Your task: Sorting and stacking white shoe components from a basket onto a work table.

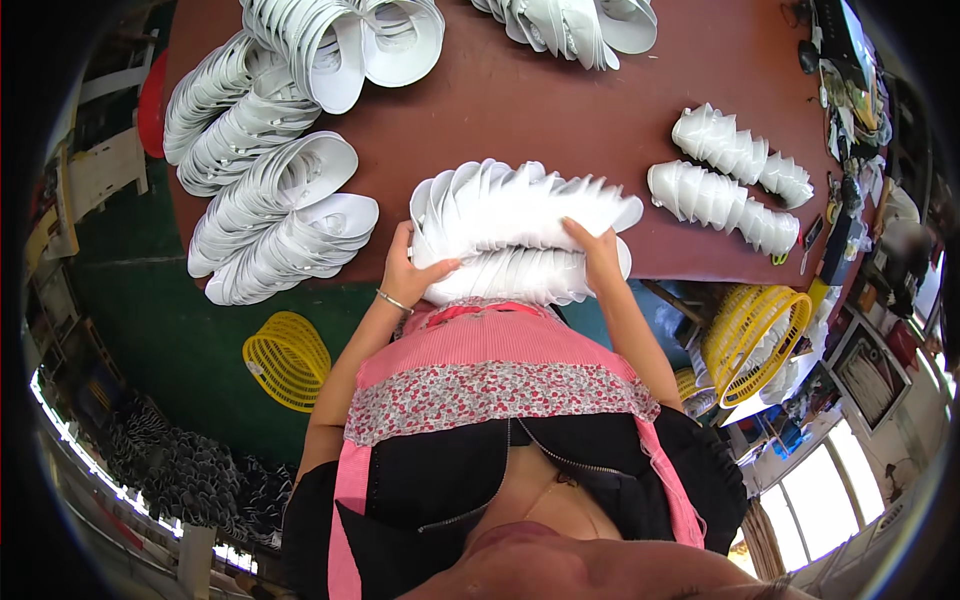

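Note:
Two rows of nested white shoe uppers [520, 215] lie side by side at the table's near edge, close to my body. My left hand [408, 272] wraps round their left end, its thumb pressed along the seam between the rows. At the right end, my right hand [597, 252] grips the same uppers with its thumb on top. The upper edges of the far row are slightly blurred. Parts of the near row are hidden behind my thumbs.
More stacked white uppers [280, 215] stand on the brown table [520, 110] at left, with another stack [565, 25] at the far edge. Smaller white stacks [725, 205] lie at right, near scissors [779, 259]. Yellow baskets stand below the table, at left [287, 360] and right [715, 345].

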Demonstrator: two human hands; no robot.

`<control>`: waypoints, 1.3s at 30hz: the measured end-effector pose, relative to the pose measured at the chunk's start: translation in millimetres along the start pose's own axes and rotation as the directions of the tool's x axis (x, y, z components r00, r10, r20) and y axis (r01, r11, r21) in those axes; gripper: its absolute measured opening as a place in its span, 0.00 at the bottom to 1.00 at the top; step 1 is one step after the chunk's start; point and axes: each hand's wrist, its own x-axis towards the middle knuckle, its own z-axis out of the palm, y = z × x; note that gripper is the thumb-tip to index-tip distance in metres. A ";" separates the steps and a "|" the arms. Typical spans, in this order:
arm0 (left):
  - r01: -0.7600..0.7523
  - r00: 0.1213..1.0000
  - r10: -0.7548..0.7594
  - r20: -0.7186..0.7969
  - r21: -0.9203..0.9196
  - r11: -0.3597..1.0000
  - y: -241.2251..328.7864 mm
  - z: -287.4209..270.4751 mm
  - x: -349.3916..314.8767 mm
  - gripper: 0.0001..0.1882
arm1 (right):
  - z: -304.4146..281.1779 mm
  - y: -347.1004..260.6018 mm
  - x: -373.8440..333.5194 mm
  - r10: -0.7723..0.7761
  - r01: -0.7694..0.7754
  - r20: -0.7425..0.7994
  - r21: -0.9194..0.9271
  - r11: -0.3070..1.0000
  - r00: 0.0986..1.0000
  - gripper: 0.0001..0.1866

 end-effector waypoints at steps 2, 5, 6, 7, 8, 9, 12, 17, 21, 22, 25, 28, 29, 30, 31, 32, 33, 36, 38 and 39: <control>-0.119 0.992 0.117 0.039 0.044 0.992 -2.2 -2.5 -11.2 0.42 | -10.6 8.5 -23.5 -0.042 0.038 -0.051 -0.075 0.997 0.998 0.28; -0.128 0.981 0.116 0.157 0.068 0.989 -0.1 -10.9 -24.2 0.36 | -25.0 35.7 -61.3 -0.094 0.089 -0.033 -0.113 0.990 0.995 0.30; -0.127 0.982 0.116 0.152 0.066 0.990 -8.3 -15.3 -27.0 0.36 | -25.1 39.9 -72.6 -0.058 0.055 -0.064 -0.054 0.997 0.996 0.32; -0.081 0.973 0.100 0.207 -0.099 0.992 -20.4 -20.1 -28.9 0.30 | -27.8 43.4 -80.7 -0.060 0.056 -0.060 -0.054 0.997 0.996 0.32; -0.024 0.960 0.094 0.263 -0.258 0.966 -32.1 -24.3 -30.3 0.25 | -32.0 46.0 -87.3 -0.030 0.028 -0.033 -0.044 0.999 0.999 0.33; -0.024 0.959 0.095 0.268 -0.256 0.966 -32.3 -27.9 -28.7 0.25 | -34.2 50.7 -93.0 0.000 0.000 -0.015 -0.031 1.000 1.000 0.34; 0.010 1.000 -0.011 0.003 0.169 0.986 -13.4 -32.7 -19.7 0.13 | -31.4 58.3 -106.6 0.009 -0.009 0.013 -0.048 0.999 1.000 0.35; -0.130 0.991 0.130 -0.005 -0.006 0.991 33.3 -18.8 -3.0 0.20 | -26.6 65.4 -122.2 -0.057 0.057 0.040 0.000 0.998 0.998 0.35; -0.209 0.965 0.176 0.195 0.160 0.965 39.6 -22.8 -7.3 0.27 | -28.0 68.5 -125.3 -0.056 0.056 0.049 -0.006 0.998 0.997 0.36; -0.162 0.966 0.134 0.219 0.112 0.980 39.6 -24.9 -10.1 0.26 | -29.0 71.1 -123.6 -0.060 0.060 0.044 0.002 0.998 0.997 0.36; -0.249 0.938 0.199 0.285 0.154 0.956 46.5 -33.6 -9.5 0.23 | -30.3 77.3 -119.2 -0.097 0.096 0.060 0.029 0.995 0.993 0.37; -0.464 0.852 0.347 0.393 0.260 0.847 60.4 -32.0 -4.8 0.24 | -26.1 77.5 -117.6 -0.131 0.128 0.027 0.081 0.988 0.991 0.37; -0.543 0.802 0.388 0.454 0.282 0.791 65.2 -30.7 -3.0 0.27 | -25.4 77.1 -116.3 -0.133 0.131 0.033 0.065 0.989 0.991 0.36; -0.571 0.773 0.378 0.509 0.300 0.764 69.6 -30.0 -1.0 0.30 | -26.0 76.0 -115.7 -0.135 0.133 0.039 0.046 0.990 0.990 0.36; -0.576 0.768 0.381 0.515 0.297 0.761 69.6 -29.8 0.8 0.30 | -25.4 75.2 -116.3 -0.139 0.137 0.033 0.049 0.989 0.990 0.36; -0.572 0.775 0.356 0.522 0.340 0.747 68.1 -30.3 2.8 0.29 | -23.6 74.4 -117.1 -0.146 0.144 0.035 0.054 0.988 0.989 0.36; -0.567 0.781 0.329 0.530 0.381 0.731 68.1 -30.1 3.8 0.29 | -22.1 74.6 -118.7 -0.152 0.150 0.035 0.062 0.987 0.988 0.35; -0.527 0.843 0.319 0.433 0.541 0.656 76.8 -25.5 0.7 0.12 | -20.2 75.2 -118.8 -0.187 0.184 0.039 0.068 0.981 0.982 0.35; -0.524 0.843 0.411 0.346 0.703 0.481 83.2 -13.2 -2.2 0.19 | -21.0 79.3 -118.0 -0.202 0.201 0.027 0.039 0.979 0.979 0.35; -0.530 0.840 0.410 0.356 0.700 0.478 85.7 -4.7 -5.9 0.19 | -20.2 79.4 -117.8 -0.216 0.216 0.034 0.003 0.976 0.976 0.36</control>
